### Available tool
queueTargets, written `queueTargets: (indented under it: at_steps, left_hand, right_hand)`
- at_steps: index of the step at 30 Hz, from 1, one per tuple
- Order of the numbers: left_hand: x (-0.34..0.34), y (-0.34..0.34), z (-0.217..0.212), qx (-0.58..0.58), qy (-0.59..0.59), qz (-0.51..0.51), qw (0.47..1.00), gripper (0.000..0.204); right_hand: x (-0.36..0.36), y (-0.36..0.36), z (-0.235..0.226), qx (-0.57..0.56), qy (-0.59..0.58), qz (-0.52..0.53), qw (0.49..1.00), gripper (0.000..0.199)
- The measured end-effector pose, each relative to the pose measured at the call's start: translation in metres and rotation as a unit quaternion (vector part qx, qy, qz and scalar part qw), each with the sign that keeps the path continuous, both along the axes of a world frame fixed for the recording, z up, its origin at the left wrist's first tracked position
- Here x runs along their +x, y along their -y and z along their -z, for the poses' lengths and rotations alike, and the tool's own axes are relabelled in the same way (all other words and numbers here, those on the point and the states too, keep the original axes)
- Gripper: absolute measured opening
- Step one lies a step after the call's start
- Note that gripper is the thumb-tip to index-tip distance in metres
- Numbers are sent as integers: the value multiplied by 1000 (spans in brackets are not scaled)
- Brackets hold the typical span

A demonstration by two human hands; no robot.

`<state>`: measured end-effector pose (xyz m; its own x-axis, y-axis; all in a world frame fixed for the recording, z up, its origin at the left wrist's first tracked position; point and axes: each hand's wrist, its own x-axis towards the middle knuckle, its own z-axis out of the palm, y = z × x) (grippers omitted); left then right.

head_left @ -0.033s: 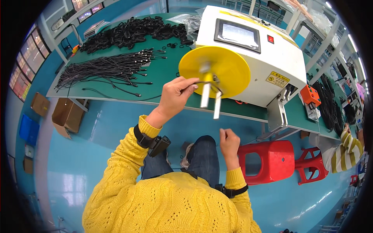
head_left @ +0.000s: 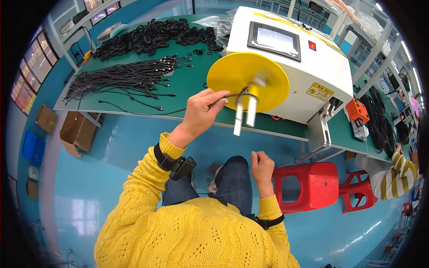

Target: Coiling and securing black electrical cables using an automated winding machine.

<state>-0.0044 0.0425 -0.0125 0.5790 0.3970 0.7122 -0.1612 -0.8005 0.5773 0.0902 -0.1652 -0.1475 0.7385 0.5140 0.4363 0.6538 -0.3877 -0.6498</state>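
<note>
My left hand [head_left: 203, 111] is raised in front of a yellow disc [head_left: 248, 80] on a white machine [head_left: 313, 67]. Its thumb and fingers pinch the end of a thin black cable [head_left: 234, 95] that runs to two white pegs [head_left: 245, 114] sticking out of the disc. My right hand [head_left: 261, 167] hangs low over my lap with its fingers curled together. I cannot make out anything in it. Both arms wear yellow knitted sleeves, and there is a black strap on each wrist.
The machine stands on a green table [head_left: 187, 89] and has a screen [head_left: 273, 40]. Loose black cables [head_left: 120, 80] and a pile of black coils [head_left: 152, 35] lie to the left. Red stools [head_left: 313, 185] stand at my right, cardboard boxes [head_left: 73, 129] at the left. A person's striped sleeve [head_left: 400, 172] shows at the far right.
</note>
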Motion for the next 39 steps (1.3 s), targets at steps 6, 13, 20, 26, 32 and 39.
queueTargets:
  at_steps: [6,13,20,26,32,39]
  left_hand:
    - [-13,10,0,19,4,9,1000,19]
    - [-27,14,8,-5,-4,3,1000,20]
    - [-22,27,10,10,-4,12,1000,27]
    - [-7,41,-7,151,-5,-24,988,29]
    - [-4,56,-23,271,-29,-67,960,31]
    - [-10,60,-27,259,-158,-127,944,40]
  right_hand:
    - [-28,11,26,-27,-83,-46,995,20]
    - [-34,16,33,-70,-139,-84,984,18]
    - [-33,17,21,-74,-129,-73,986,18]
    - [-8,2,-45,64,-62,-85,992,13]
    - [1,-29,-100,178,65,-91,978,27]
    - [16,-45,-117,165,2,-99,981,69]
